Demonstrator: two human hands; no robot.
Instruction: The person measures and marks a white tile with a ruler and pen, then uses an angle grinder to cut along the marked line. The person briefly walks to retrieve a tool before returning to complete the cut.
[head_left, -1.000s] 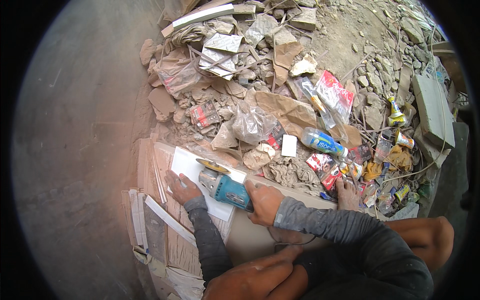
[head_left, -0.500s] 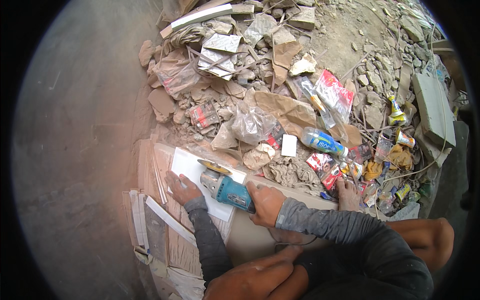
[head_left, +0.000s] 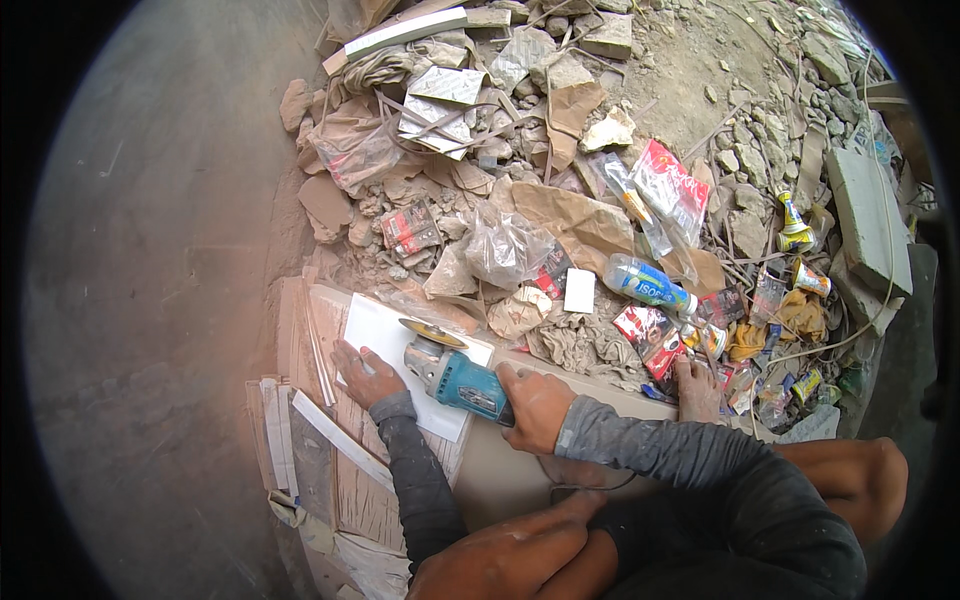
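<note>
A teal angle grinder point(head_left: 472, 389) with a grey metal head is in my right hand point(head_left: 541, 410), whose fingers wrap round its rear end. Its thin yellowish disc point(head_left: 433, 333) stands over the far part of a white tile-like panel point(head_left: 432, 413), tilted nearly edge-on; whether it touches the surface I cannot tell. My left hand point(head_left: 369, 376) lies flat on the panel's left side, fingers stretched forward, left of the grinder head. Under the panel is a cracked wooden board point(head_left: 375, 508) beside a beige slab point(head_left: 497, 470). A dark cord point(head_left: 600, 489) runs near my foot.
Narrow white strips point(head_left: 342, 440) lie left of the panel. Beyond it spreads rubble with crumpled plastic point(head_left: 505, 248), a bottle with a blue label point(head_left: 648, 283), red packets point(head_left: 650, 336) and yellow cups point(head_left: 794, 237). A grey block point(head_left: 868, 220) leans at the right. Grey floor point(head_left: 160, 300) stretches along the left.
The grinder and my right hand have shifted very slightly to the right. My left hand stays in place on the panel.
</note>
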